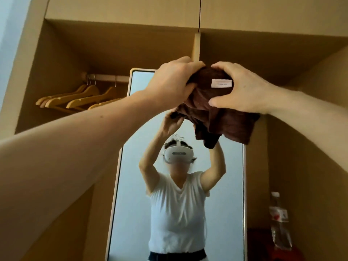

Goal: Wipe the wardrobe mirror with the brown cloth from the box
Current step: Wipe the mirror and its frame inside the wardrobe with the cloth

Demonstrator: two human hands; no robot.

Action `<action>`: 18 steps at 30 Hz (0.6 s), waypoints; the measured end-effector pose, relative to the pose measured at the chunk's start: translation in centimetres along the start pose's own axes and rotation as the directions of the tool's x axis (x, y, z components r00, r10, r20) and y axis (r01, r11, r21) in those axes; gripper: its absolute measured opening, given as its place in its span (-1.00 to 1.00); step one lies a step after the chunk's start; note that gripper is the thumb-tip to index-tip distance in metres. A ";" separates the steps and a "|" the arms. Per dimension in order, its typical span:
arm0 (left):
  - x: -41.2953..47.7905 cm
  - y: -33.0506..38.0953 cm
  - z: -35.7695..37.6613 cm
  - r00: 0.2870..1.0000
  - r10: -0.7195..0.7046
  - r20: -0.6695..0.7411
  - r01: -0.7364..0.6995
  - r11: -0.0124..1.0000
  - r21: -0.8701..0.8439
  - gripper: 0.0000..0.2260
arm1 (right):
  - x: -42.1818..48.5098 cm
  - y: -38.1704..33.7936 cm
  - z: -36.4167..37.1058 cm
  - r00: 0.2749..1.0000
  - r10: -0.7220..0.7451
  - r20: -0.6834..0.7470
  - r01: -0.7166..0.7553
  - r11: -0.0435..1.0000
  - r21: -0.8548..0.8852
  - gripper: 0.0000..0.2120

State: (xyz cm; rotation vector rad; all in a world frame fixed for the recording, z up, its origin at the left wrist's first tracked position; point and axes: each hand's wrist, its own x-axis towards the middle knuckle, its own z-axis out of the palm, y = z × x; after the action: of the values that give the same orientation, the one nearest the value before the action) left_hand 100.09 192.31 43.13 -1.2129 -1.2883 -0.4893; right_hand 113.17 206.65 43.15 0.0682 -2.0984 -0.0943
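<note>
The brown cloth (218, 113), bunched up with a white label on it, is held high in front of the upper part of the wardrobe mirror (143, 140). My left hand (173, 81) grips its left side and my right hand (239, 87) grips its right side, thumb under and fingers over. Loose folds hang down below both hands. The tall mirror has a pale frame and reflects a person in a white shirt with both arms raised. The cloth hides the mirror's top right corner. No box is in view.
Several wooden hangers (75, 99) hang on a rail in the left wardrobe compartment. A plastic bottle (279, 221) stands at the lower right beside the mirror, over something red (263, 247). Wardrobe shelves and a divider panel (196, 48) are above.
</note>
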 end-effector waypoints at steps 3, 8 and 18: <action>0.0 -0.2 0.6 0.999 -0.022 0.026 0.021 0.998 0.067 -0.64 | 0.6 1.5 0.5 1.000 -0.015 0.027 0.014 0.999 0.034 -0.37; 1.6 -1.1 0.7 0.999 -0.024 0.023 0.021 0.989 0.145 -0.66 | 2.9 2.8 0.9 0.973 -0.169 -0.156 0.146 0.978 -0.151 -0.47; 3.1 -3.9 3.3 0.996 -0.075 0.052 0.062 0.974 0.216 -0.64 | 6.8 4.4 2.6 0.923 -0.329 -0.200 0.217 0.873 -0.437 -0.57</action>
State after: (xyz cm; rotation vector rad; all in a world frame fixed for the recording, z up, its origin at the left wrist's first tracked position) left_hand 96.25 194.78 46.90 -1.0113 -1.4000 -0.3552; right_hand 107.44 210.52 48.12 0.1216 -1.7455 -0.6616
